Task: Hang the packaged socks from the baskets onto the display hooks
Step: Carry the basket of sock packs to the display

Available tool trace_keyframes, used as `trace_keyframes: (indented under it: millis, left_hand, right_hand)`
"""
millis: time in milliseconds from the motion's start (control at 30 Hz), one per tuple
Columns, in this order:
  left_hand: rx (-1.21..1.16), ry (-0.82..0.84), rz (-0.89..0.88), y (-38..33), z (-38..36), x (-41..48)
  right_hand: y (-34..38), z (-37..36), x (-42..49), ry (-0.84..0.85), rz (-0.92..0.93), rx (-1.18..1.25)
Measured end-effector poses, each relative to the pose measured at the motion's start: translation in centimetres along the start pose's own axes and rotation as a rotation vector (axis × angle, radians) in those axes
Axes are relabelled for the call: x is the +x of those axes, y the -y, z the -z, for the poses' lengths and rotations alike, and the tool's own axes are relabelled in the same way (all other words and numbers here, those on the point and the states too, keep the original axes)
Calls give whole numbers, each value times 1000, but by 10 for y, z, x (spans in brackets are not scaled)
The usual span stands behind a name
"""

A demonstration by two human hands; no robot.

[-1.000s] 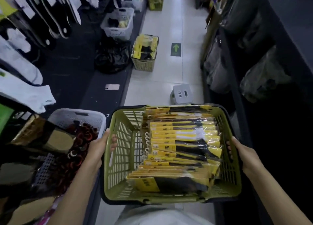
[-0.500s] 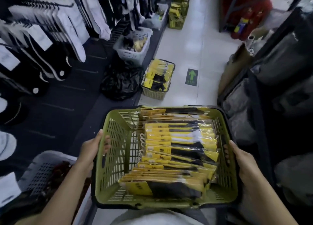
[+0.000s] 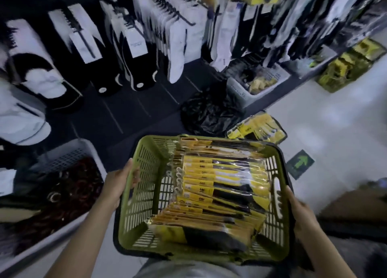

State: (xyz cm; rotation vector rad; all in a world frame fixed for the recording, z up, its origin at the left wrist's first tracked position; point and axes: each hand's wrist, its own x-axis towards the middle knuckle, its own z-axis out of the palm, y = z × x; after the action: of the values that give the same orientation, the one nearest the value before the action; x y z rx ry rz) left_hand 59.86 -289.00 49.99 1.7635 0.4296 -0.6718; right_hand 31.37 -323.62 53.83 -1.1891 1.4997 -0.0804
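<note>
I hold a green plastic basket (image 3: pixel 142 194) in front of my body. It is packed with several yellow-and-black sock packages (image 3: pixel 217 185) standing on edge, their white hooks to the left. My left hand (image 3: pixel 119 183) grips the basket's left rim, fingers curled over the edge. My right hand (image 3: pixel 301 212) grips the right rim, the fingers hidden behind the wall. Display hooks (image 3: pixel 167 3) along the top hold hanging black and white socks.
A grey basket (image 3: pixel 62 154) with dark red items sits at lower left. A black bag (image 3: pixel 209 114), a second basket of yellow packages (image 3: pixel 255 129) and a grey basket (image 3: pixel 257 83) line the shelf base. A green arrow sticker (image 3: pixel 300 162) marks the white floor.
My view has swung left toward the sock display, which now fills the upper frame. The basket stays gripped in both hands and has tilted slightly.
</note>
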Motion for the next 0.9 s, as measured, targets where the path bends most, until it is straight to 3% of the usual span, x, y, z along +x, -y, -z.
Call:
trace_keyframes:
  millis: [167,433,667,900]
  left_hand:
    - [-115,-156,107,3,5,11]
    - [-301,-360,116,35,-3,20]
    - [-494,-593,276,117,-51,32]
    - [-534,-668,404,217,-106,67]
  right_hand:
    - [49,-36,39,109,55,-98]
    - [88,-103,117,229,69,-349]
    - [89,-171,231,380,93,-623]
    - [43,-217,323,426,112,-827]
